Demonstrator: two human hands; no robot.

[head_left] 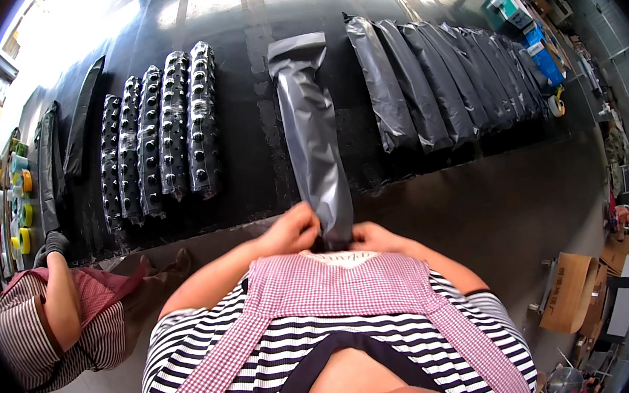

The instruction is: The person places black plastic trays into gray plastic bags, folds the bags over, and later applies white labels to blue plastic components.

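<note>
A long, grey plastic mailing bag [311,132] lies before me on the black table, its flat far end pointing away and its near end hanging over the table's front edge. Something long fills part of it, hidden by the plastic. My left hand [292,227] is closed, fingers curled at the bag's left side near the lower end. At the right of that same end, my right hand [376,236] is partly covered by the bag and apron, and its fingertips do not show.
Left of the bag stand several bubble-wrapped black rolls [201,120]. Several filled grey bags [425,83] lie in a row to the right. Tape rolls [25,239] line the far left. A co-worker's gloved hand [55,243] touches the table there. A blue-green box [510,7] sits back right.
</note>
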